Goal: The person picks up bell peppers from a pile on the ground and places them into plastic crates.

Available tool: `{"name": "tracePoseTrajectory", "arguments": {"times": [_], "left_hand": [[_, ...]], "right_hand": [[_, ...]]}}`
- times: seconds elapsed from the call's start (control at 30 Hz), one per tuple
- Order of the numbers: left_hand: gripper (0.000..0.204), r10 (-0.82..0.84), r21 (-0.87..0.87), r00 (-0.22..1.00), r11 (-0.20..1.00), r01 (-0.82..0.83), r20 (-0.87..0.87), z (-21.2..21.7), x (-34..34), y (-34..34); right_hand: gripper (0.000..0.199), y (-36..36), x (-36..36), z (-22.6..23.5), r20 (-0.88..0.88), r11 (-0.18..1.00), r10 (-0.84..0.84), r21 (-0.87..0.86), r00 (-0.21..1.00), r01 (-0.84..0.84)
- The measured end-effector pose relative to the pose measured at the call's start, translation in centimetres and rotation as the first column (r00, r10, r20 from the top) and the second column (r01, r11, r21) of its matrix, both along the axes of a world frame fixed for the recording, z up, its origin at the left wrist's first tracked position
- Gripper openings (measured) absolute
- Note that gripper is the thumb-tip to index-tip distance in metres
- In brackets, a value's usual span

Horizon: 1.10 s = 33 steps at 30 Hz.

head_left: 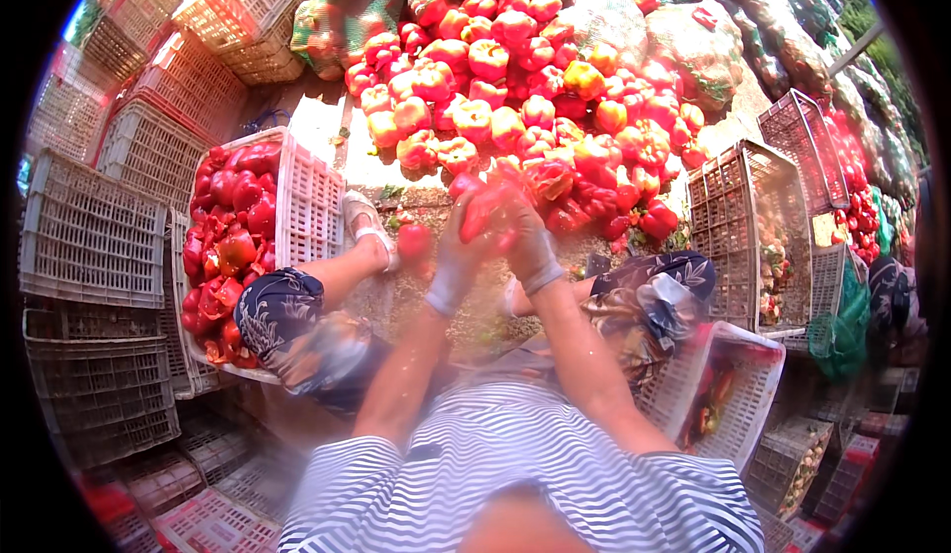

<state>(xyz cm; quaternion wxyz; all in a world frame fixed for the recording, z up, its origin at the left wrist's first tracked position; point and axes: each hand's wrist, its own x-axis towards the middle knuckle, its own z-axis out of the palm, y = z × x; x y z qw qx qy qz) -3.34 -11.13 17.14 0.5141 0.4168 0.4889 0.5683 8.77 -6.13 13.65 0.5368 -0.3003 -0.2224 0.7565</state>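
At the centre of the frame, a blurred red pepper (482,214) sits between two pale-gloved hands, in front of the heaped peppers (495,82) that fill the upper middle. The left hand (459,248) has its grip closed on it from the lower left; the right hand (532,246) meets it from the right, but blur hides those fingers, so I cannot tell whether that grip is clenched on it too. The pepper's long axis seems to slant from upper right to lower left, its lower end nearer the left hand. That hand is also nearer the white crate (312,206) of red pepper pieces (238,251) at middle left; another white crate (750,394) stands at lower right, beyond the right forearm (594,365).
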Motion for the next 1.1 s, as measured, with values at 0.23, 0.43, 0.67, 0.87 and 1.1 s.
{"name": "tracePoseTrajectory", "arguments": {"times": [0.23, 0.43, 0.67, 0.87, 1.1], "left_hand": [[0.082, 0.036, 0.126, 0.957, 0.992, 0.000, -0.287, -1.3, -1.3, -0.6], [0.078, -0.321, -0.134, 0.947, 0.939, 0.316, -0.019, 1.7, -3.9, -0.7], [0.066, -0.395, -0.076, 0.819, 0.882, 0.464, 0.417, 1.7, -6.1, 0.3], [0.061, -0.233, -0.057, 0.856, 0.955, 0.291, 0.462, 0.7, -5.5, -0.3], [0.066, -0.205, -0.047, 0.953, 0.974, 0.220, 0.225, -1.2, -4.4, -1.1]], "right_hand": [[0.031, -1.2, -0.1, 0.6, -0.217, 0.994, 0.103, -0.016, 0.971, -0.109], [0.041, -1.9, 1.7, -0.8, -0.377, 0.967, 0.200, -0.071, 0.904, -0.243], [0.049, -0.2, 3.9, -2.9, -0.584, 0.830, 0.305, -0.224, 0.752, -0.511], [0.076, -0.9, 4.0, 2.3, 0.791, 0.938, -0.167, 0.312, 0.588, -0.153], [0.091, -2.7, 2.1, 2.4, 0.907, 0.832, -0.410, 0.330, -0.094, -0.446]]}}
